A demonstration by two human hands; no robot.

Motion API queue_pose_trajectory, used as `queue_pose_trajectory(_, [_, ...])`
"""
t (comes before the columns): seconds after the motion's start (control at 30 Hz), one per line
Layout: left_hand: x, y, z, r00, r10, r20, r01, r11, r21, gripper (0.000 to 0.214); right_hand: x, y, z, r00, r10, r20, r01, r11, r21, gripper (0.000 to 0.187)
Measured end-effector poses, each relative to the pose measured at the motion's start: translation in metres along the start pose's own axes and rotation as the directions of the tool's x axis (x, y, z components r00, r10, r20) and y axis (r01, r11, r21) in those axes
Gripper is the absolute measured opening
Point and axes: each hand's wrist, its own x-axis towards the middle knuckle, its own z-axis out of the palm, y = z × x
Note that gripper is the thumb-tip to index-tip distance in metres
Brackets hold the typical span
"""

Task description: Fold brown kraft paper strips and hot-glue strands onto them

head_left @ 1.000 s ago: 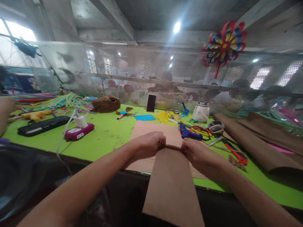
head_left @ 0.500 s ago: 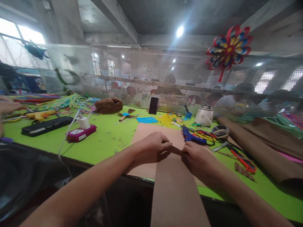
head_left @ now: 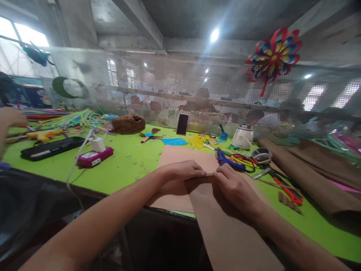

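Note:
A long strip of brown paper (head_left: 225,229) hangs over the table's front edge, its far end turned up in a narrow fold. My left hand (head_left: 188,170) pinches that folded end from the left, fingers closed along it. At the right end of the same fold, my right hand (head_left: 232,184) grips with thumb and fingertips. Beneath lies a light tan sheet (head_left: 175,156) on the green tabletop. Just beyond my right hand rests a blue glue gun (head_left: 229,162).
Right of the sheet lie orange-handled scissors (head_left: 290,190), a tape roll (head_left: 261,155) and rolled brown paper (head_left: 304,177). A purple power strip (head_left: 96,157) and black case (head_left: 53,148) sit left. A phone (head_left: 182,124) stands at the back. Another person's hand (head_left: 12,117) shows far left.
Both hands have drawn closer together along the folded end and pressed it flatter. The strip's hanging part has swung to the right. The other person's hand at far left has risen slightly.

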Motion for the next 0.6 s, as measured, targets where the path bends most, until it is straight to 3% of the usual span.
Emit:
queue_pose_trajectory(0.23, [0.005, -0.004, 0.007, 0.999, -0.027, -0.04, 0.027, 1.0, -0.004, 0.033, 0.001, 0.001, 0.001, 1.0, 0.027, -0.003, -0.027, 0.996, 0.081, 0.017])
queue_pose_trajectory(0.4, [0.005, 0.0, 0.008, 1.0, -0.016, -0.01, 0.016, 0.999, 0.03, 0.029, 0.004, 0.004, -0.005, 0.995, 0.103, -0.008, -0.094, 0.93, 0.355, 0.011])
queue_pose_trajectory(0.5, [0.004, 0.006, 0.011, 0.998, 0.053, -0.014, -0.053, 0.998, 0.016, 0.03, 0.006, 0.003, -0.013, 0.979, 0.18, 0.099, -0.205, 0.839, 0.504, 0.013])
queue_pose_trajectory(0.6, [0.004, 0.011, 0.015, 0.996, 0.083, -0.041, -0.081, 0.995, 0.057, 0.03, 0.008, 0.002, -0.016, 0.964, 0.176, 0.201, -0.261, 0.786, 0.561, 0.021])
